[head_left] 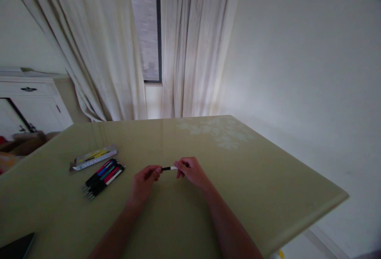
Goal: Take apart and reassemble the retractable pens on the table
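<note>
Between my two hands, a little above the table or resting near it, is a slim black-and-white pen. My left hand pinches its black end between thumb and fingers. On the white part, my right hand has its fingers closed, and a dark tip shows by the knuckles. To the left of my left hand lies a row of pens with black, red, blue, green and white barrels, side by side. Just behind them is a long pen box with yellow and grey print, its near left end apparently open.
The pale green table has a white leaf pattern towards its far right. A dark flat device lies at the near left corner. Beyond the table are curtains, a white cabinet and a wall on the right.
</note>
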The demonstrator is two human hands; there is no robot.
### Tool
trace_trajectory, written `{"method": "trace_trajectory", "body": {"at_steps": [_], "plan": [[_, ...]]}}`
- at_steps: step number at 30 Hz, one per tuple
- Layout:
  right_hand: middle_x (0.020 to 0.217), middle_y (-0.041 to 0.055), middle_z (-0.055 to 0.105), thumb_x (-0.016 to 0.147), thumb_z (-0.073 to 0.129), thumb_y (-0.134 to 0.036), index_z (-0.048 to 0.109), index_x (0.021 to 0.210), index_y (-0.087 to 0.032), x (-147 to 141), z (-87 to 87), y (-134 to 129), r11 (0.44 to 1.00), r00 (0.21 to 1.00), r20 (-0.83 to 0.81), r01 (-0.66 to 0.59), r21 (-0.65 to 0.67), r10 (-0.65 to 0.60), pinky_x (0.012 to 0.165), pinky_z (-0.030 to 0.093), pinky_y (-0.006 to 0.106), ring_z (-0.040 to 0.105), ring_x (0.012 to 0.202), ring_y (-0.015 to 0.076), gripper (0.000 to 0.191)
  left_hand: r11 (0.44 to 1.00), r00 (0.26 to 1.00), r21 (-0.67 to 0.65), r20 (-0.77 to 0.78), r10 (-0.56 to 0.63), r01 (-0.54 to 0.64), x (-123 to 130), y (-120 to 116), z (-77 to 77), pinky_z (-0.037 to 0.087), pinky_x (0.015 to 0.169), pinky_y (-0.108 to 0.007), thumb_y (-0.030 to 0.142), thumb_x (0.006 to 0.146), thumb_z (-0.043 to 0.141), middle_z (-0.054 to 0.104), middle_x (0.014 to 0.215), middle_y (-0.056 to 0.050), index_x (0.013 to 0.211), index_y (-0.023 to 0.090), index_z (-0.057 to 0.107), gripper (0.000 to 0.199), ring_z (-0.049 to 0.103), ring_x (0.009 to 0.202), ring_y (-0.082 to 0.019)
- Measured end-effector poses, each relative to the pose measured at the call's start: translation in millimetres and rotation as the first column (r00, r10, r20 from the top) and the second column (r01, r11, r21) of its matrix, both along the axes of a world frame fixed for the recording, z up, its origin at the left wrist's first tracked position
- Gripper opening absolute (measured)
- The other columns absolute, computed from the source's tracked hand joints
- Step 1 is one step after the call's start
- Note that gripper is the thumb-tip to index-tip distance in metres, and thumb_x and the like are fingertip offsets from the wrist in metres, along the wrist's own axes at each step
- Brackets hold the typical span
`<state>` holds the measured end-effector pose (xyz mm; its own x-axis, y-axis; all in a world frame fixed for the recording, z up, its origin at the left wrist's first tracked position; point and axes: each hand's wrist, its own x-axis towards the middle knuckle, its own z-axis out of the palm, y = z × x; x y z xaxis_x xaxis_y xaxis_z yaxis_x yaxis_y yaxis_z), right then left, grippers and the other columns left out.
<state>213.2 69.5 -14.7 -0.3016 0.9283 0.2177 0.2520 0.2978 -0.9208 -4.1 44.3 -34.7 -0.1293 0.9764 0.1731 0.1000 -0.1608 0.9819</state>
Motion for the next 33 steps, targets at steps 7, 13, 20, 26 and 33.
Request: {"method": "trace_trajectory", "body": {"at_steps": [7, 13, 20, 26, 33], "plan": [[0.054, 0.0001, 0.062, 0.097, 0.062, -0.052, 0.072, 0.066, -0.016, 0, 1.7, -1, 1.0, 1.0, -0.024, 0.007, 0.009, -0.007, 0.052, 0.037, 0.022, 0.052, 0.05, 0.0105, 0.049, 0.999, 0.999, -0.021, 0.028, -0.032, 0.032, 2, -2, 3.8, 0.053, 0.062, -0.029, 0.072, 0.07, 0.074, 0.077, 0.075, -0.008, 0.088, 0.016, 0.079, 0.059, 0.064, 0.065, -0.019], [0.056, 0.0011, 0.065, 0.096, 0.063, -0.051, 0.072, 0.069, -0.016, 1, -0.1, 1, 1.0, 0.999, -0.045, -0.003, 0.013, 0.003, 0.051, 0.037, 0.022, 0.053, 0.05, 0.0108, 0.045, 0.999, 0.998, -0.002, 0.043, -0.054, 0.054, 3, -2, 4.0, 0.052, 0.059, -0.028, 0.067, 0.063, 0.082, 0.076, 0.072, -0.006, 0.092, 0.017, 0.079, 0.058, 0.062, 0.061, -0.017], [0.054, -0.0008, 0.062, 0.096, 0.064, -0.05, 0.071, 0.068, -0.016, 0, 1.7, -1, 1.0, 1.0, -0.029, 0.005, 0.017, -0.004, 0.051, 0.036, 0.022, 0.051, 0.05, 0.01, 0.045, 0.998, 0.998, -0.003, -0.024, -0.062, 0.062, 4, -8, 14.6, 0.047, 0.055, -0.025, 0.074, 0.077, 0.067, 0.07, 0.063, -0.005, 0.075, 0.016, 0.077, 0.058, 0.057, 0.056, -0.016], [0.055, -0.0002, 0.062, 0.096, 0.064, -0.051, 0.069, 0.066, -0.016, 0, 1.5, -1, 1.0, 0.999, -0.034, 0.005, -0.002, -0.005, 0.051, 0.036, 0.022, 0.051, 0.05, 0.0101, 0.046, 0.997, 0.996, 0.012, 0.058, -0.072, 0.072, 2, -6, 10.9, 0.051, 0.059, -0.027, 0.068, 0.066, 0.08, 0.078, 0.076, -0.007, 0.092, 0.017, 0.079, 0.057, 0.06, 0.06, -0.016], [0.058, 0.0008, 0.066, 0.095, 0.064, -0.053, 0.072, 0.072, -0.016, 0, -0.4, 1, 1.0, 0.999, -0.037, -0.005, 0.003, 0.005, 0.051, 0.037, 0.021, 0.052, 0.051, 0.0106, 0.044, 0.998, 0.999, -0.047, 0.007, -0.044, 0.044, 4, -5, 7.2, 0.051, 0.057, -0.027, 0.07, 0.064, 0.079, 0.077, 0.07, -0.007, 0.08, 0.017, 0.08, 0.056, 0.06, 0.058, -0.017]]}}
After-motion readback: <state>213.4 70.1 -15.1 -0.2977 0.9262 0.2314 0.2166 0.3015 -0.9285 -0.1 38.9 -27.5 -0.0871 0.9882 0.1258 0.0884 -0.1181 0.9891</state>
